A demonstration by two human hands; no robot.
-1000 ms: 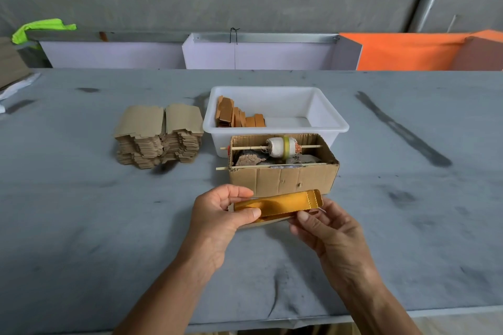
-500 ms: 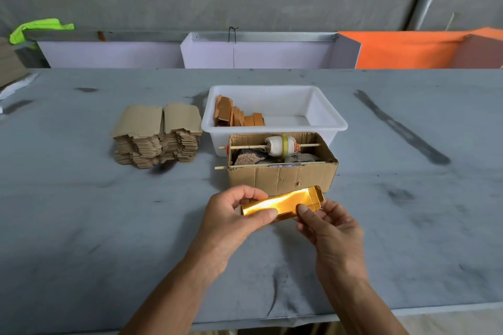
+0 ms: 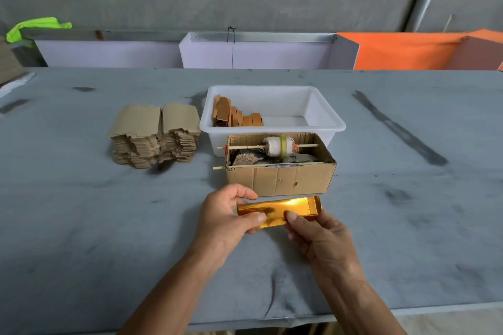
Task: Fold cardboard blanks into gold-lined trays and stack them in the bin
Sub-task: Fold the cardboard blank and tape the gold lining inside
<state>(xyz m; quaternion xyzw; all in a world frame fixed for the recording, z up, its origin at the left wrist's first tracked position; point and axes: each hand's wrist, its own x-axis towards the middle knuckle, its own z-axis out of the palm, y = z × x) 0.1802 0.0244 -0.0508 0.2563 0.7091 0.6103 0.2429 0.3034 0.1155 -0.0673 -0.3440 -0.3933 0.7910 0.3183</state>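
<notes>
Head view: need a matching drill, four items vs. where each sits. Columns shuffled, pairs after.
Things:
1. gold-lined blank
2. stack of flat blanks
3. folded trays
4. spool on a stick

Places:
A. in the white bin, left end
B. in the open cardboard box
C. held by left hand and right hand
D. on the table, left of the bin

Pairs: 1-C, 2-D, 3-A, 4-B

Gold-lined blank [image 3: 277, 211] near edge hidden under thumbs; forearms cut off by bottom edge.
</notes>
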